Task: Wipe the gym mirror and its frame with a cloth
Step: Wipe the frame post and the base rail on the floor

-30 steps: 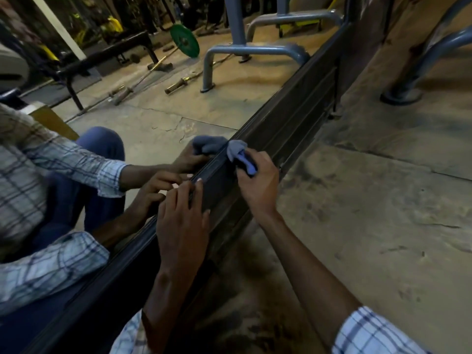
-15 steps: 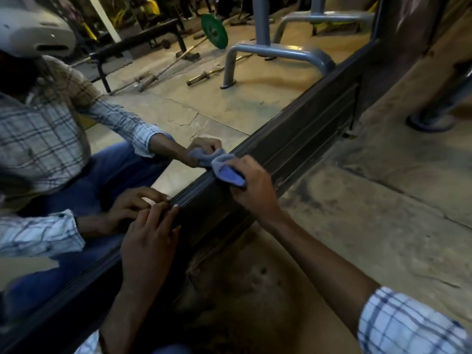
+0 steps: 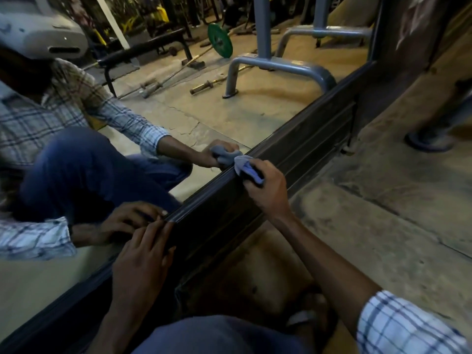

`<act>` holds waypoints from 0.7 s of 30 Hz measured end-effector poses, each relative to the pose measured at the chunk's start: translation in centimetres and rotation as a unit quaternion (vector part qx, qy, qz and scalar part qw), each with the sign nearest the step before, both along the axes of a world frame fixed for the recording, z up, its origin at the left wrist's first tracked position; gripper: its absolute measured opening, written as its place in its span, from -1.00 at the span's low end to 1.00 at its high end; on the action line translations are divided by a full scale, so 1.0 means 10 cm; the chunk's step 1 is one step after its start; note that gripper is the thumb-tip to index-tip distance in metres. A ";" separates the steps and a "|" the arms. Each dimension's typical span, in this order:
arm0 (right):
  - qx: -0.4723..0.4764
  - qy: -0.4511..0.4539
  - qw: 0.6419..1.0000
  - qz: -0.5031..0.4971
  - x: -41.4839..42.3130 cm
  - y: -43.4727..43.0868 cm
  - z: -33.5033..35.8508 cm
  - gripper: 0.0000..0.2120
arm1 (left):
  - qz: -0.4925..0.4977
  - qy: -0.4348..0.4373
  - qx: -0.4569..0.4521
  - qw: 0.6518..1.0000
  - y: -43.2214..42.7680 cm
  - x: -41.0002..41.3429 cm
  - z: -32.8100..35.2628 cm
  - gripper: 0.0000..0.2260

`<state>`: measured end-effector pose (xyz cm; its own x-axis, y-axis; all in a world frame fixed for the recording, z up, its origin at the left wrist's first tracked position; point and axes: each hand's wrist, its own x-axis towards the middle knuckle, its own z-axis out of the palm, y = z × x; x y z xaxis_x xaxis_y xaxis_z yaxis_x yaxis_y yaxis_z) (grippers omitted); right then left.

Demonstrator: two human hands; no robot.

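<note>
A large mirror (image 3: 204, 116) stands on the floor, and its dark brown frame (image 3: 301, 146) runs diagonally from lower left to upper right. My right hand (image 3: 268, 187) grips a bunched blue cloth (image 3: 245, 166) and presses it on the frame's top edge, where frame meets glass. My left hand (image 3: 143, 261) rests flat on the frame lower down, fingers straight, fingertips at the glass edge. The mirror reflects both hands, the cloth and my plaid sleeves.
Dusty concrete floor (image 3: 370, 226) spreads to the right of the frame. A grey machine foot (image 3: 429, 141) stands at the right edge. My knee in blue trousers (image 3: 222, 335) sits at the bottom. The glass reflects a grey steel rack, barbells and a green weight plate.
My right hand and the cloth have slid down along the frame's top edge toward my left hand. The left hand stays planted on the frame. My view has pulled back and shifted left.
</note>
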<state>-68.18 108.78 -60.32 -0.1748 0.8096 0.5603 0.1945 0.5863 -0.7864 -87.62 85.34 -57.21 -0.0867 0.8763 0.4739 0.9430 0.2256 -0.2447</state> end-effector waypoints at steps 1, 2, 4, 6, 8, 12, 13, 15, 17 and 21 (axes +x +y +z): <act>-0.006 0.009 1.000 0.000 0.00 0.04 -0.01 -0.63 | -0.010 -0.004 -0.001 1.000 0.10 0.06 0.00 -0.54; 0.001 0.003 1.000 0.010 0.01 0.08 -0.03 -0.62 | -0.019 -0.008 -0.001 1.000 0.24 0.12 -0.01 -0.54; 0.036 -0.028 0.998 0.049 0.05 0.12 -0.06 -0.59 | -0.027 -0.025 -0.011 0.999 0.54 0.30 0.01 -0.40; 0.064 -0.043 0.994 0.072 0.14 0.23 -0.07 -0.61 | -0.039 -0.029 -0.024 0.999 0.84 0.45 0.05 -0.30; 0.034 -0.008 0.999 0.030 0.21 0.40 -0.07 -0.64 | -0.049 -0.024 -0.037 0.998 1.09 0.57 0.08 -0.28; -0.032 0.047 0.998 -0.041 0.33 0.76 -0.04 -0.67 | -0.063 -0.017 -0.054 0.996 1.54 0.75 0.12 -0.28; -0.010 0.029 0.999 -0.021 0.35 0.80 -0.05 -0.66 | -0.065 -0.010 -0.059 0.996 1.65 0.79 0.13 -0.29; 0.027 -0.003 0.999 0.024 0.42 0.90 -0.08 -0.64 | -0.069 0.001 -0.065 0.995 1.84 0.87 0.15 -0.29; 0.023 0.012 1.000 0.007 0.52 1.08 -0.12 -0.65 | -0.079 0.001 -0.072 0.994 2.00 0.96 0.13 -0.30; -0.010 0.071 0.995 -0.066 0.71 1.50 -0.17 -0.64 | -0.096 0.006 -0.073 0.993 2.33 1.19 0.07 -0.33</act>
